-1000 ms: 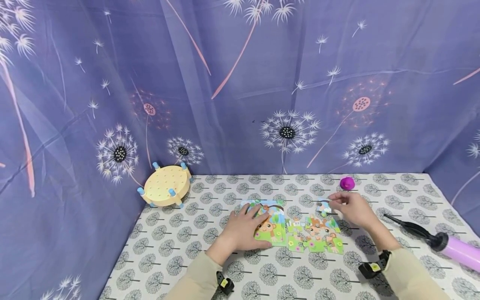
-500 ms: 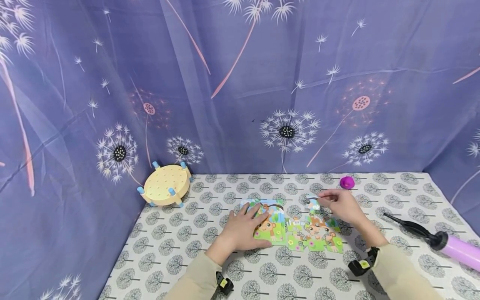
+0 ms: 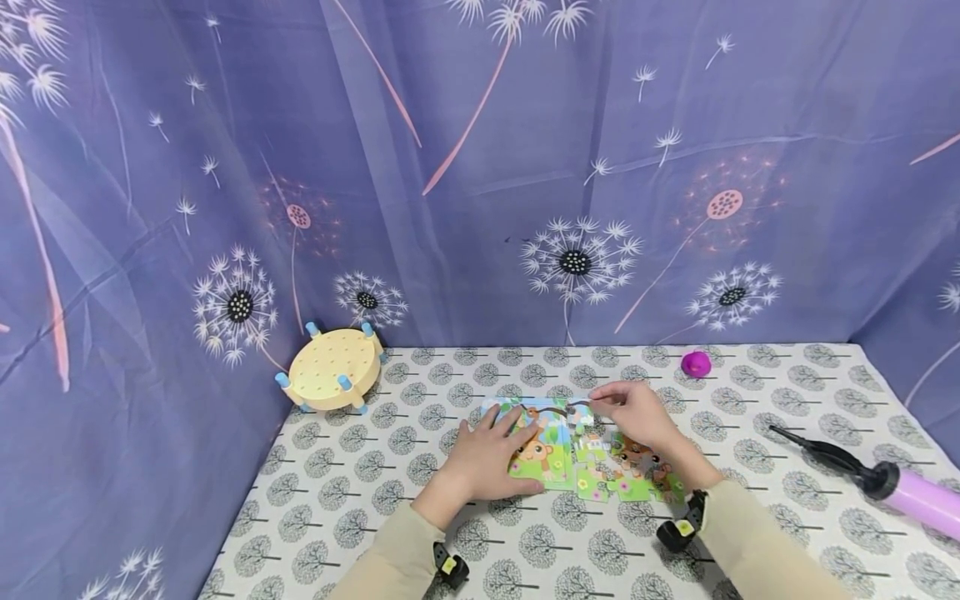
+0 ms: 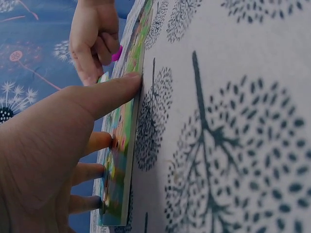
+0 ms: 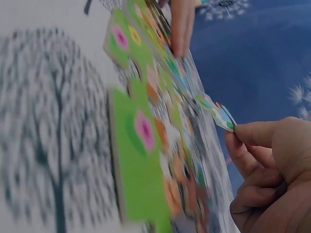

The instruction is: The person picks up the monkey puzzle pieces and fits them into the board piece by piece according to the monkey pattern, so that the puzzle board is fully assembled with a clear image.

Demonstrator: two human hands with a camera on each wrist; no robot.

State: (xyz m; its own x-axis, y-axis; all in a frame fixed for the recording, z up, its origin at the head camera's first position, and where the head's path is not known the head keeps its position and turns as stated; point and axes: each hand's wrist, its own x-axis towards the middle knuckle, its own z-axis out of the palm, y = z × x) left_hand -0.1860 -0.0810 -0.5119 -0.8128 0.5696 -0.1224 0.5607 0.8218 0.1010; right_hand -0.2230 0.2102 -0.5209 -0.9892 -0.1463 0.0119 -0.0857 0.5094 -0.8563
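My left hand (image 3: 491,458) rests with spread fingers on a picture board (image 3: 557,454) that shows a cartoon monkey, covering part of it. In the left wrist view, its thumb and fingertips lie on the board's face. Between thumb and forefinger, my right hand (image 3: 637,417) pinches a puzzle piece (image 5: 218,114), light blue with a dark branch on it. That piece is at the upper right corner of the board, above the joined puzzle pieces (image 3: 633,487). Those pieces are green-edged with flowers and monkey faces, lie right of the board, and are partly hidden by the right hand.
A round yellow stool-like toy (image 3: 335,371) with blue-tipped legs lies at the back left. A small purple object (image 3: 696,364) sits at the back right. At the right edge lies a pink hand pump (image 3: 918,504) with a black nozzle. A blue dandelion curtain (image 3: 465,250) stands behind the table.
My right hand has moved left with the puzzle piece, from beyond the right part of the joined pieces to the board's upper right corner. The left hand has stayed in place.
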